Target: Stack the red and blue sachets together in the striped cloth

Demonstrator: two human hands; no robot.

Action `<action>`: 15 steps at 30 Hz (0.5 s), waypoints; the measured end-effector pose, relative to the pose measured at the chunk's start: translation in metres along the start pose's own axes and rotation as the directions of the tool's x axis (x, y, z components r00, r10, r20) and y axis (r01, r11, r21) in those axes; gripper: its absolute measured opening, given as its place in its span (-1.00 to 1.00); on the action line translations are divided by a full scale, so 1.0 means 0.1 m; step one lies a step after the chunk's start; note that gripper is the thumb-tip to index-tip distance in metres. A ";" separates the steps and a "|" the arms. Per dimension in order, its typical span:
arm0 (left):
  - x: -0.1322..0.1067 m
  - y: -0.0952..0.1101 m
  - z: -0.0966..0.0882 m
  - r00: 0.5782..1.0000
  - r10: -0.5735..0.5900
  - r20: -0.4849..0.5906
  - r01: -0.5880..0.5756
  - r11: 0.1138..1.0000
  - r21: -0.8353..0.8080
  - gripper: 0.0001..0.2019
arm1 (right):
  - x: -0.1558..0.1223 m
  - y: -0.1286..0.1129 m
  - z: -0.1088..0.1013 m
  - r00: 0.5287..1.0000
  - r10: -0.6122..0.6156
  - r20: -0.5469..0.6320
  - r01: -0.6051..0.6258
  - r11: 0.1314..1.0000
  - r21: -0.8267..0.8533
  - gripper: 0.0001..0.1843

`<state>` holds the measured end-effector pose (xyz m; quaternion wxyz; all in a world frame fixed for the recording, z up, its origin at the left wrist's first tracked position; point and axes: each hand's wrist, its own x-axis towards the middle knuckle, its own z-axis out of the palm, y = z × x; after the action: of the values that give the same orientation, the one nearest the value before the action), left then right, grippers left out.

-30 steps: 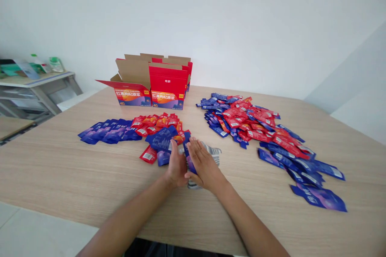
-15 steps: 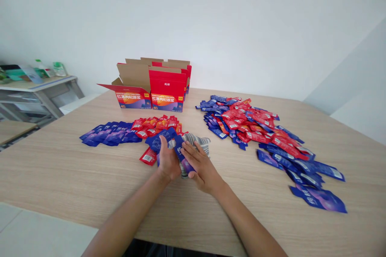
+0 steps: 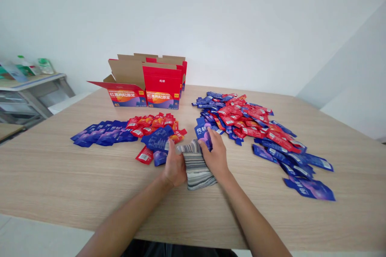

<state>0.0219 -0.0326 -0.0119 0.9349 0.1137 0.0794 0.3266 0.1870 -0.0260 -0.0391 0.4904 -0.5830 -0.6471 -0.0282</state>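
My left hand [image 3: 176,165] is closed on the left edge of a grey-and-white striped cloth [image 3: 199,170], which hangs just above or on the table. My right hand [image 3: 216,153] grips a blue pouch [image 3: 201,129] with white lettering, tilted up at the cloth's far right corner. Beside my left fingertips lies another blue pouch [image 3: 158,139], over a heap of small red pouches [image 3: 152,122]. A fanned row of blue pouches [image 3: 102,133] extends left of that heap.
Open red cartons [image 3: 161,82] with raised flaps stand at the back left. To the right spreads a large mixed pile of red and blue pouches [image 3: 250,122]. A side table [image 3: 33,82] with bottles stands at far left, and a white wall [image 3: 241,28] rises behind.
My right hand has lifted the blue pouch off the cloth and moved it right and away from me. The cloth now shows more fully between my hands. The view has shifted slightly.
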 end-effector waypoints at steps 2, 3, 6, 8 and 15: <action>0.00 -0.01 0.01 1.000 0.014 -0.020 -0.014 1.000 -0.005 0.00 | -0.01 0.01 -0.02 0.998 -0.037 -0.051 0.035 0.998 -0.050 -0.34; 0.01 -0.01 0.01 0.999 0.022 -0.039 -0.022 1.000 -0.003 0.01 | -0.03 0.00 -0.02 0.995 -0.085 -0.057 0.081 0.994 -0.069 -0.32; 0.02 -0.01 0.00 0.994 0.060 -0.093 -0.060 0.998 0.007 -0.02 | -0.10 -0.10 0.00 0.963 -0.270 0.017 0.271 0.961 -0.053 -0.28; 0.02 -0.01 0.00 0.988 0.101 -0.117 -0.100 0.995 0.017 -0.07 | -0.15 -0.19 0.04 0.926 -0.356 0.122 0.356 0.934 0.020 -0.23; 0.06 0.04 -0.04 0.971 0.178 -0.158 -0.181 0.984 -0.003 -0.17 | -0.22 -0.34 0.13 0.873 -0.436 0.219 0.444 0.896 0.017 -0.29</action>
<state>0.0233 -0.0249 -0.0147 0.8934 0.0861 0.1394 0.4183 0.1493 -0.0448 -0.0420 0.3874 -0.4285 -0.8117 -0.0861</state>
